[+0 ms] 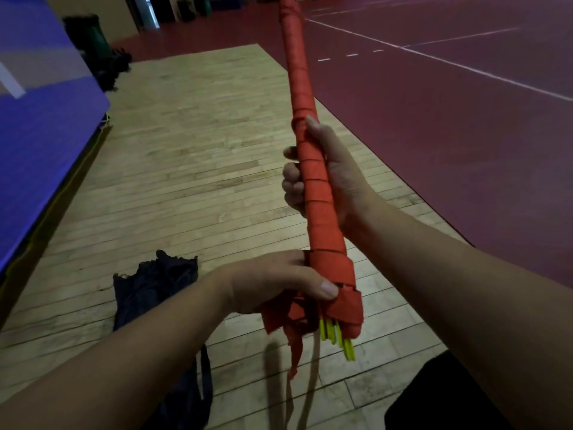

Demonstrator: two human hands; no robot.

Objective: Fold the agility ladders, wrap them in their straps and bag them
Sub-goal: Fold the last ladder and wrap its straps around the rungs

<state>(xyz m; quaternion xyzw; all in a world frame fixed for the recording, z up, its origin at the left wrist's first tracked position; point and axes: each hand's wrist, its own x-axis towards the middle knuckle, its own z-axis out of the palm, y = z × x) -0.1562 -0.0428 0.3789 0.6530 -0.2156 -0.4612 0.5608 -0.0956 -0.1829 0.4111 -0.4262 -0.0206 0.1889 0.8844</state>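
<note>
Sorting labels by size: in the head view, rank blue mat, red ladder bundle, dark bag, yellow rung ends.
blue mat
red ladder bundle and dark bag: unsure, the bundle is nearer the camera
yellow rung ends

The ladder is folded into one long, thin bundle, wound end to end in spiral turns of red strap. It slants in the air from near centre up to the far top edge. Yellow rungs poke out of its near end, where the turns sit looser and a strap tail hangs down. The left hand grips that near end and the right hand grips the middle. The dark bag lies crumpled on the floor, near left.
</note>
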